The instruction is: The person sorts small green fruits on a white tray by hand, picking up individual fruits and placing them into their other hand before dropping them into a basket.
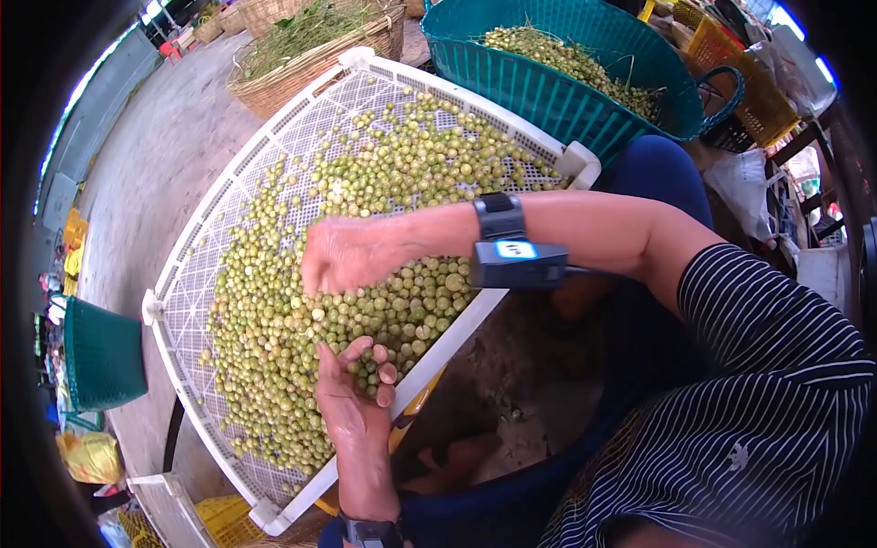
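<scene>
A white mesh tray [190,212] holds a thick spread of small round green and yellowish fruits [265,342]. My left hand [356,393] is palm up near the tray's lower right edge, its fingers curled around several green fruits. Just above it, my right hand [343,256] is over the fruits, back of the hand up and fingers curled down. Its fingertips are mostly hidden, so what they hold cannot be made out. The two hands are apart.
A large teal basket [566,105] with fruits and stems stands behind the tray. A wicker basket [311,78] of green stems is at the top. At the left are a dark green basket [102,354] and a yellow bag [91,457]. A yellow crate [228,522] is below.
</scene>
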Action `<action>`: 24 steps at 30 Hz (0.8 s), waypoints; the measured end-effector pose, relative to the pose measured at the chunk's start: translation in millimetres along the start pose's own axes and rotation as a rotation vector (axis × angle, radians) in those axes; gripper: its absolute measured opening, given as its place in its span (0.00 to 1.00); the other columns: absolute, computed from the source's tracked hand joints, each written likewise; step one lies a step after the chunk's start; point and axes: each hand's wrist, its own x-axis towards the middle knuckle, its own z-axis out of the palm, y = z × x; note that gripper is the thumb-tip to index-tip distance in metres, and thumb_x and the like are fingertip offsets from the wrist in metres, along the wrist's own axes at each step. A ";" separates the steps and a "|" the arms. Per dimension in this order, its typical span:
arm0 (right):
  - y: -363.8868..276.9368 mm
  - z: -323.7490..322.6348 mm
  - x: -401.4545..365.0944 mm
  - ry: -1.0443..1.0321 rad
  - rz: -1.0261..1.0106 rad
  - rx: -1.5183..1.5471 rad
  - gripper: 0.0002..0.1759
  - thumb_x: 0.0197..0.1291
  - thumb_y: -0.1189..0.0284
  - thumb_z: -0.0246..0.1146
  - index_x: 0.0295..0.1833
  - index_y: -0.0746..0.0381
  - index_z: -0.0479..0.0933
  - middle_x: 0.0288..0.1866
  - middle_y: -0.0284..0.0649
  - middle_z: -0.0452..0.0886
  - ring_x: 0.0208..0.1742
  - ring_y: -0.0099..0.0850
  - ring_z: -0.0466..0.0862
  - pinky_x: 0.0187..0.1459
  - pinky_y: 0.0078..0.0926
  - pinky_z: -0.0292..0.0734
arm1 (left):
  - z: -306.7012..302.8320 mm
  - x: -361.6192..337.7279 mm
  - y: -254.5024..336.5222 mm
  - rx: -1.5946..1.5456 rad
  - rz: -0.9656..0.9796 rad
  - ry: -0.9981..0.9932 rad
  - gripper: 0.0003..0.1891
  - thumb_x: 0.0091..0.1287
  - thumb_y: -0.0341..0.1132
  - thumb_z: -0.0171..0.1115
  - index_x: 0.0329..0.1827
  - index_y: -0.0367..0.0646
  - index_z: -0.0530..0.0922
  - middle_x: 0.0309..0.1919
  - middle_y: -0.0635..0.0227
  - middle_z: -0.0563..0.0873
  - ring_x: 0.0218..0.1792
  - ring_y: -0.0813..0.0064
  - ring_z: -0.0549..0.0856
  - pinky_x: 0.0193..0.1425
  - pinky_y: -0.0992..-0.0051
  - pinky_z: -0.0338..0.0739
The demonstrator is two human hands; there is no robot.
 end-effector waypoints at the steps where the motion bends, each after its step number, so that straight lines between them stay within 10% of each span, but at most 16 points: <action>1: 9.7 -0.5 -1.0 -0.001 -0.003 0.001 0.09 0.37 0.83 0.49 0.22 0.67 0.75 0.16 0.38 0.72 0.16 0.26 0.71 0.16 0.29 0.67 | -4.9 2.2 -0.5 0.000 0.003 0.002 0.21 0.69 0.50 0.49 0.41 0.38 0.73 0.28 0.63 0.78 0.22 0.72 0.75 0.16 0.82 0.61; 3: 28.0 -0.6 -3.5 0.036 0.260 -0.638 0.15 0.37 0.82 0.50 0.28 0.63 0.82 0.17 0.39 0.73 0.14 0.29 0.72 0.16 0.30 0.68 | -17.2 11.5 -1.4 0.058 0.016 -0.090 0.13 0.68 0.42 0.54 0.41 0.40 0.73 0.30 0.64 0.77 0.21 0.76 0.73 0.15 0.83 0.59; 5: 45.6 3.2 -18.0 -0.085 0.337 -0.618 0.17 0.40 0.80 0.53 0.36 0.59 0.84 0.22 0.40 0.78 0.19 0.32 0.76 0.20 0.31 0.71 | -15.8 9.4 1.6 0.066 0.005 -0.083 0.08 0.67 0.35 0.55 0.42 0.40 0.72 0.29 0.66 0.77 0.20 0.78 0.71 0.14 0.83 0.58; 8: 71.6 -2.5 -40.4 0.263 -0.099 -0.557 0.21 0.38 0.79 0.52 0.37 0.54 0.85 0.25 0.41 0.81 0.27 0.40 0.79 0.29 0.40 0.74 | -15.9 4.1 5.5 0.117 0.010 -0.056 0.07 0.66 0.35 0.55 0.42 0.41 0.72 0.29 0.67 0.77 0.20 0.79 0.71 0.14 0.83 0.58; 10: 59.1 -28.5 -53.6 0.095 0.231 -0.661 0.14 0.44 0.76 0.57 0.37 0.57 0.83 0.34 0.37 0.83 0.35 0.41 0.80 0.36 0.37 0.76 | -15.9 0.8 8.0 0.134 0.036 -0.103 0.07 0.66 0.36 0.54 0.40 0.43 0.72 0.28 0.69 0.76 0.18 0.80 0.70 0.15 0.84 0.59; 15: -53.7 -78.3 -63.5 0.278 0.279 -0.495 0.13 0.45 0.77 0.60 0.39 0.61 0.83 0.37 0.39 0.84 0.34 0.37 0.82 0.38 0.35 0.76 | 4.8 -16.8 11.1 0.212 0.094 0.073 0.06 0.65 0.37 0.54 0.36 0.45 0.75 0.22 0.71 0.76 0.16 0.79 0.71 0.15 0.85 0.60; 19: -165.0 -122.2 -95.9 0.719 -0.010 -0.056 0.09 0.49 0.80 0.62 0.37 0.64 0.83 0.28 0.35 0.83 0.27 0.17 0.77 0.28 0.17 0.72 | 3.1 -27.5 11.8 0.252 0.107 0.002 0.05 0.62 0.36 0.55 0.37 0.47 0.75 0.27 0.73 0.78 0.18 0.82 0.72 0.16 0.86 0.61; 24: -269.7 -174.6 -174.9 0.666 -0.469 0.092 0.19 0.61 0.67 0.49 0.54 0.62 0.75 0.22 0.30 0.66 0.20 0.22 0.61 0.19 0.18 0.54 | 33.4 -62.9 13.2 0.312 0.196 0.049 0.09 0.65 0.37 0.53 0.33 0.41 0.75 0.24 0.70 0.76 0.24 0.79 0.74 0.27 0.81 0.69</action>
